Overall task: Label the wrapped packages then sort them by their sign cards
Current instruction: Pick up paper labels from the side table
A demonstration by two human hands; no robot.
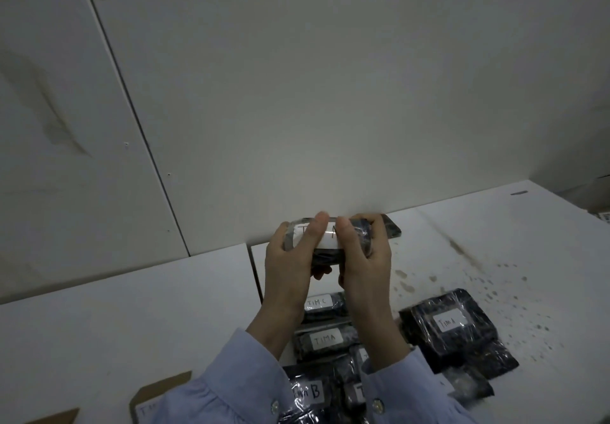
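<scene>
Both hands hold one black wrapped package (326, 252) up above the table. My left hand (290, 258) grips its left end, thumb lying across the white label (325, 237). My right hand (364, 255) grips the right end, its thumb also on the label. The label's writing is partly hidden by the thumbs. Below lie several black wrapped packages with white labels: one reads TIM C (325, 305), one TIM A (325, 341), another TIM A (450, 323), and one ends in B (307, 390).
A brown sign card (155, 397) with a white label lies at the bottom left on the white table (132, 308). A dark flat object (392, 227) rests behind my hands by the wall. Dark specks stain the table at right.
</scene>
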